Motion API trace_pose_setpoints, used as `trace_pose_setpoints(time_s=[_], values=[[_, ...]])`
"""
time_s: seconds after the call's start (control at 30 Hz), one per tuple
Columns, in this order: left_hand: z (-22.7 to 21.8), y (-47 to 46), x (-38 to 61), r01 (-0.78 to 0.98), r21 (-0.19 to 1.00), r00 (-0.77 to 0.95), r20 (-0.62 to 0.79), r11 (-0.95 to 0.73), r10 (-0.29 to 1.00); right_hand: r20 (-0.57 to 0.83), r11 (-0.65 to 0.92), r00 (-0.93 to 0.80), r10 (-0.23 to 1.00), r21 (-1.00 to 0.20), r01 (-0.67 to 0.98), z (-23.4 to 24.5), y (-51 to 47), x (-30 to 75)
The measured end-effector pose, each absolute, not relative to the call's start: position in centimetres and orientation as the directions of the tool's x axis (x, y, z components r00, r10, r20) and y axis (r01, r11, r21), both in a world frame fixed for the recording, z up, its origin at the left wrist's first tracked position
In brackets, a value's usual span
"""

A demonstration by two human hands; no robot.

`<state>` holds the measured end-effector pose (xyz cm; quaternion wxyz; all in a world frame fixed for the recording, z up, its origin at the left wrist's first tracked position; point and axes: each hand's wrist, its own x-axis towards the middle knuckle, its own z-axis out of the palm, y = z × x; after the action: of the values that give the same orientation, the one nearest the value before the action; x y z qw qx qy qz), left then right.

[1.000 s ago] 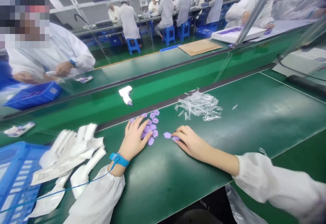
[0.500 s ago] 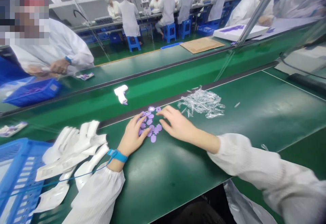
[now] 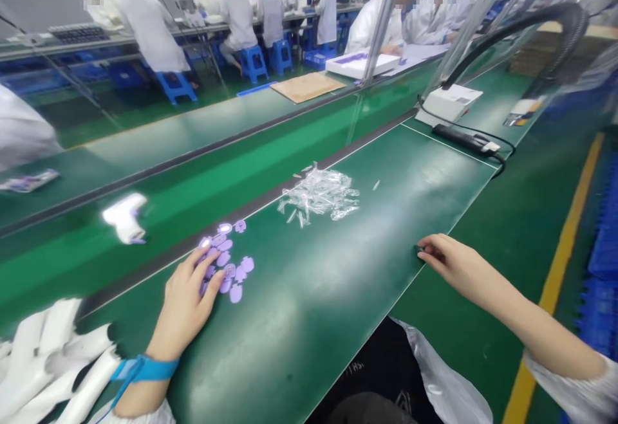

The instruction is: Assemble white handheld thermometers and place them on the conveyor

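Note:
My left hand, with a blue wrist strap on it, rests over a small pile of flat purple plastic pieces. Its fingers are apart and touch the pile's left side. Out to the right, my right hand is at the table's near edge, thumb and fingertips pinched together. Whatever small thing may be between them is too small to make out. Small clear plastic pieces lie heaped between the two hands, farther back on the green table.
White curved plastic shells are piled at left. A white gun-shaped part lies on the green belt behind. A white box and black power strip stand at far right. Co-workers sit beyond.
My right hand has left the purple pieces and moved right to the table edge, its fingers now pinched. My left hand stays at the pile. The view has turned right.

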<state>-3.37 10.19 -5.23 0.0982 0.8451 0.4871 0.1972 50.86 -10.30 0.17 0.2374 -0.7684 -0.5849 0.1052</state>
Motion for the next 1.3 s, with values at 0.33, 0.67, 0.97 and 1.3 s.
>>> trace_pose_setpoints(time_s=[0.33,0.67,0.97,1.3], values=[[-5.4,10.4,-3.5,0.743,0.423,0.457,0.246,-0.519,0.855,0.178,0.082,0.067,0.982,-0.715,0.695,5.8,5.3,44.0],[-4.9,10.1,-2.3,0.746,0.441,0.434,0.246,-0.499,0.867,0.067,0.066,-0.076,0.995,-0.998,-0.017,8.0,17.1,36.1],[-4.1,10.0,-1.7,0.749,0.45,0.417,0.251,-0.487,0.874,0.267,0.001,-0.309,0.913,-0.758,-0.652,13.8,18.5,28.1],[-4.2,9.9,-1.9,0.761,0.445,0.42,0.216,-0.471,0.882,0.207,-0.02,-0.345,0.915,-0.832,-0.554,12.1,19.0,29.3]])
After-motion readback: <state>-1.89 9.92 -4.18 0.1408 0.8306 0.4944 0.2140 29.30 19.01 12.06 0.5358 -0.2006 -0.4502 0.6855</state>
